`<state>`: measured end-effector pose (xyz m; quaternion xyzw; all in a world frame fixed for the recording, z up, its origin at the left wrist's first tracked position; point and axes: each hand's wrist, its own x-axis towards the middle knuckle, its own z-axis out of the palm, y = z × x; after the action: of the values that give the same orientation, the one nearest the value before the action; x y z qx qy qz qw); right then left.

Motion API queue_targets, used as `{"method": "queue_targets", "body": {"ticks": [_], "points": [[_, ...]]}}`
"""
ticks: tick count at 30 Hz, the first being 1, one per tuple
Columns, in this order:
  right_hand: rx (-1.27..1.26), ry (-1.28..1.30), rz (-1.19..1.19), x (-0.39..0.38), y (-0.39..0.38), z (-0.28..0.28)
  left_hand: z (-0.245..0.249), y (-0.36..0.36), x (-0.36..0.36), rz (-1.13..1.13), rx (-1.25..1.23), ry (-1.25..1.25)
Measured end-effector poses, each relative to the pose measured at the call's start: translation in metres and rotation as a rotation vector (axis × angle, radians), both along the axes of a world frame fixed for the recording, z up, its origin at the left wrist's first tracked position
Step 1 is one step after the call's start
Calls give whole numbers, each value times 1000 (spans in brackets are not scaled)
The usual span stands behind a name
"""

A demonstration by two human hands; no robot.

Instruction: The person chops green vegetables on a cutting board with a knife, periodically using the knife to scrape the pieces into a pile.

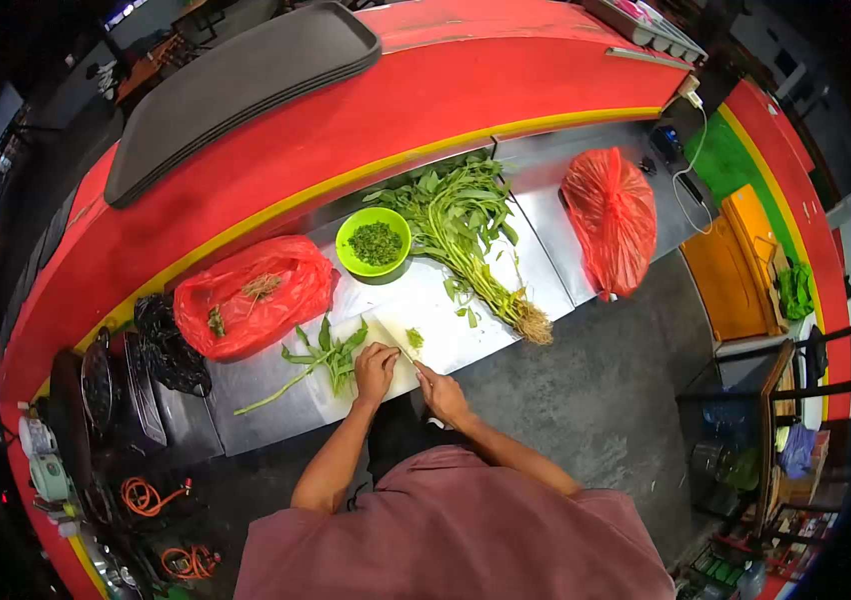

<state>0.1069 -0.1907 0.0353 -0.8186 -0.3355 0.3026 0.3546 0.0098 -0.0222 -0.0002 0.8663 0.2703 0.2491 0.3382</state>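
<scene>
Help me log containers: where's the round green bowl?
Head view, left of centre: the bowl sits between the left-hand red plastic bag and leafy green bunch.

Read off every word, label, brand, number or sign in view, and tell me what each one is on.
None: no text can be read anywhere in this picture.
No lettering can be made out on the cutting board, the green bowl, the red bag on the right or the dark trays.
Any marking on the pale-green item at the left edge is too small and blurred to read.

Knife (408, 356) in right-hand grip (442, 393), chopped greens (415, 338) nearby
</scene>
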Motion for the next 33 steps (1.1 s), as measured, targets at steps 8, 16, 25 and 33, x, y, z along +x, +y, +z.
{"method": "queue_targets", "body": {"ticks": [8, 16, 25, 33], "points": [[97, 127, -25, 7, 7, 7, -3, 1, 0, 14, -26, -49], [-11, 15, 21, 1, 3, -4, 1, -7, -1, 61, 34, 14], [-3, 51, -36, -5, 17, -5, 3, -4, -3, 8, 1, 12], [96, -35, -60, -10, 14, -14, -1, -3, -2, 23, 18, 66]]}}
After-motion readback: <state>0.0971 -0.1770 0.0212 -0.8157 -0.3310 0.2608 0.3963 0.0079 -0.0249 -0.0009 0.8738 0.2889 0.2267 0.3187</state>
